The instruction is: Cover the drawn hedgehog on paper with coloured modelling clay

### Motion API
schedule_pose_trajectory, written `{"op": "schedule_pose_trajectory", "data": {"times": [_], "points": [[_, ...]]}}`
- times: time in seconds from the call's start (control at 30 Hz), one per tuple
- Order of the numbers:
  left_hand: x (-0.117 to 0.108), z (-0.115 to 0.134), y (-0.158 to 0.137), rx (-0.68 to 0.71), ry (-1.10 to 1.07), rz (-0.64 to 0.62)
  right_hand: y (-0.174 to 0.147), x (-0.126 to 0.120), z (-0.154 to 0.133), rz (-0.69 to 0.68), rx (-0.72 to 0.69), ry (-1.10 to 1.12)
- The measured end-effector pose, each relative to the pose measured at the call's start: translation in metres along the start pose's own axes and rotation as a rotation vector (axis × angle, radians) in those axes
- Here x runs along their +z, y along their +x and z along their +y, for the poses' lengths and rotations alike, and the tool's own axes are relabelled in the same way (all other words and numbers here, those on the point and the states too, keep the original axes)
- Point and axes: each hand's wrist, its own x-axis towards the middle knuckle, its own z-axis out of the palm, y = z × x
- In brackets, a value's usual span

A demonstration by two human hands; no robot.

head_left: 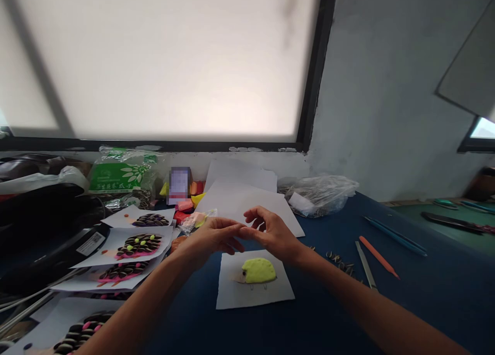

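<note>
My left hand and my right hand meet at their fingertips above a small sheet of paper. Thumbs and forefingers are pressed together; whatever may be between them is hidden or too small to see. The other fingers of my right hand curl loosely. On the paper, below the hands, lies a hedgehog figure with a flat yellow-green clay body, a pale snout and a dark eye. Two small drawn feet show under it.
Finished hedgehog pictures with seeds overlap on the left. Behind are clay packets, white sheets, a green seed bag and a clear plastic bag. Loose seeds, an orange tool, a flat blade and blue tweezers lie right.
</note>
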Motion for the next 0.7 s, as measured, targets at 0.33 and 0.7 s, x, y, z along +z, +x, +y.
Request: {"op": "schedule_pose_trajectory", "data": {"times": [0.33, 0.7], "points": [[0.008, 0.008, -0.006, -0.036, -0.145, -0.280, 0.002, -0.006, -0.001, -0.017, -0.041, -0.024], [0.002, 0.012, -0.008, -0.012, -0.063, -0.252, 0.004, -0.007, -0.002, -0.043, -0.031, -0.116]]}}
